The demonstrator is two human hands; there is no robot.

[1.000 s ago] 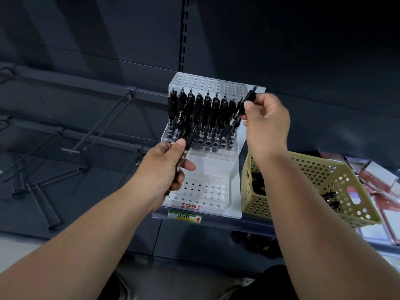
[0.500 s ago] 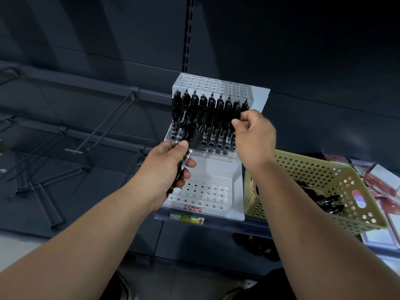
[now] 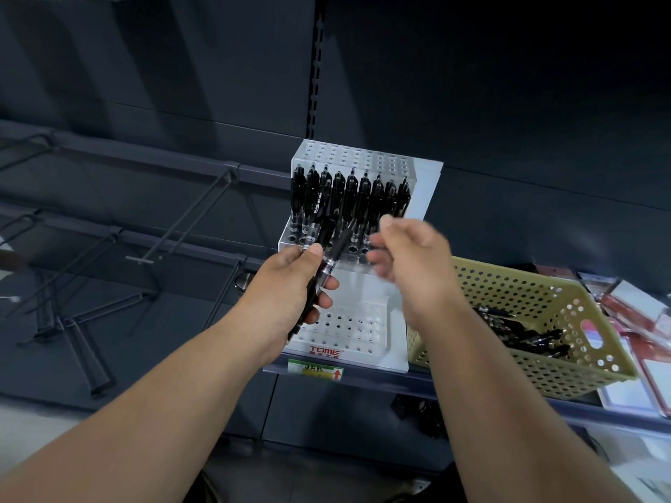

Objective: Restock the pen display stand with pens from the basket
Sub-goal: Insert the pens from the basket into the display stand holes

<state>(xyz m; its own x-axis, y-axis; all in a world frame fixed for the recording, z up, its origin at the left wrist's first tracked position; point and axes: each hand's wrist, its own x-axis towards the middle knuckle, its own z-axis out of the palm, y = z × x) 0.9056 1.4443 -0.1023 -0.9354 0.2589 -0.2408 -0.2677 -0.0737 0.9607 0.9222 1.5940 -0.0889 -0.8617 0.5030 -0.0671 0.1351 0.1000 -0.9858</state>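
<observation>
A: Where's the L hand (image 3: 290, 288) sitting rn?
B: It's hovering in front of the pen display stand (image 3: 425, 190), level w/ the middle tier. Fingers & thumb are curling round a small bunch of black pens (image 3: 336, 248), gripping it w/ the upper ends angling up & right toward the stand.
A: And the R hand (image 3: 410, 259)?
B: It's hanging just right of that bunch, apart from it as far as I'm seeing. It's blurring badly, but the fingers are looking loose & spread, w/ nothing in them.
A: The stand?
B: It's sitting at the shelf's (image 3: 385, 380) front edge. A row of stocked pens (image 3: 350, 197) is standing upright across the tier behind the hands, clips facing out. The front lip is showing a red TOME logo.
A: Basket?
B: The yellow perforated basket (image 3: 544, 295) is sitting on the same shelf, just right of the stand. The R forearm is covering the gap, so I can't tell if they're touching. Loose black pens (image 3: 526, 339) are lying in its bottom, toward the right end.
A: Anything else?
B: A price tag w/ a red arrow (image 3: 315, 370) is sticking to the shelf's front edge under the stand. Wire hooks (image 3: 188, 226) are jutting out to the left. Reddish boxes (image 3: 631, 310) are lying right of the basket.
</observation>
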